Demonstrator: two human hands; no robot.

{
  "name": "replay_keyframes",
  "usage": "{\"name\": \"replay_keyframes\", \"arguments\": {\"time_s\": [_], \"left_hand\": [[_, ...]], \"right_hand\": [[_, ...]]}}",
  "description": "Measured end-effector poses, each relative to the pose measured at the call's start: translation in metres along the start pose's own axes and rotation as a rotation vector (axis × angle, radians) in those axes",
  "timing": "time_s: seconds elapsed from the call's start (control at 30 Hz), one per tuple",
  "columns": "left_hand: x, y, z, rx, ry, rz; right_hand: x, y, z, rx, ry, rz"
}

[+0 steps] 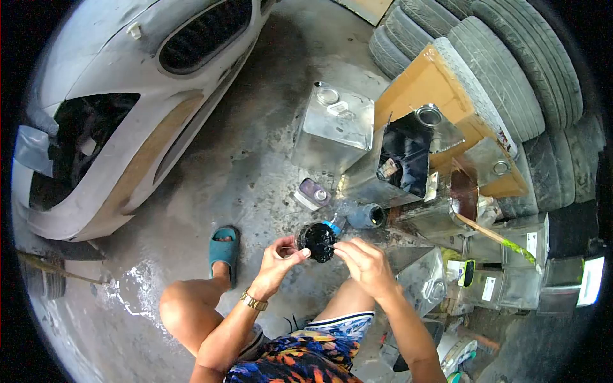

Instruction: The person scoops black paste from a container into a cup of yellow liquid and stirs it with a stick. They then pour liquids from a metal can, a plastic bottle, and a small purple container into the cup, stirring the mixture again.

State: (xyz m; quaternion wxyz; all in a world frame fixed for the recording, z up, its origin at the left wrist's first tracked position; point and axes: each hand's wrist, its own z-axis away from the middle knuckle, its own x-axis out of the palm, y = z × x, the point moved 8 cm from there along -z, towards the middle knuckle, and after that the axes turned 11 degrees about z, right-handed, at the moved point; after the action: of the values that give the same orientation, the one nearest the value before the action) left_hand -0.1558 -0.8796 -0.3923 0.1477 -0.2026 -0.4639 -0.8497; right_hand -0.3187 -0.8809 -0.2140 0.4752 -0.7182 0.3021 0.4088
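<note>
My left hand [278, 260], with a gold-coloured watch [254, 300] at the wrist, grips the left side of a small clear cup [300, 237]. Glossy black liquid [319, 246], which looks like paint, fills much of it. On the cup's right side my right hand [366, 263] has thumb and fingers pinched together at the rim. Whatever is between those fingertips is too small to make out. Just beyond the cup lie a bottle with a blue cap [333, 226] and a bluish plastic bottle [369, 216].
A small rectangular can [313, 193] and a large closed metal tin [335, 121] stand ahead. Right of them are a cut-open tin [403, 156], a dark-stained tin holding a wooden stick [491, 235], cardboard [421, 89] and stacked tyres [504, 76]. A grey car bumper [134, 127] occupies the left.
</note>
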Motion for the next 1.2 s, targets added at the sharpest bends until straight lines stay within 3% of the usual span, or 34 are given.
{"name": "replay_keyframes", "arguments": {"time_s": [0.73,1.07,1.13,1.17,1.2], "left_hand": [[0.003,-0.006,-0.003,-0.046,-0.067,0.024],[0.008,0.002,-0.002,0.012,-0.053,-0.049],[0.008,0.004,0.000,0.017,-0.003,-0.025],[0.006,0.003,0.000,0.015,-0.001,-0.022],[0.004,-0.001,-0.002,0.009,0.008,-0.068]], "right_hand": [[-0.033,-0.026,0.001,-0.077,0.023,0.080],[-0.009,-0.006,-0.004,-0.202,-0.034,0.194],[0.004,0.011,0.008,0.086,-0.166,0.159],[0.013,0.011,0.011,0.085,-0.169,0.158],[0.025,0.024,0.015,0.248,-0.149,-0.010]]}}
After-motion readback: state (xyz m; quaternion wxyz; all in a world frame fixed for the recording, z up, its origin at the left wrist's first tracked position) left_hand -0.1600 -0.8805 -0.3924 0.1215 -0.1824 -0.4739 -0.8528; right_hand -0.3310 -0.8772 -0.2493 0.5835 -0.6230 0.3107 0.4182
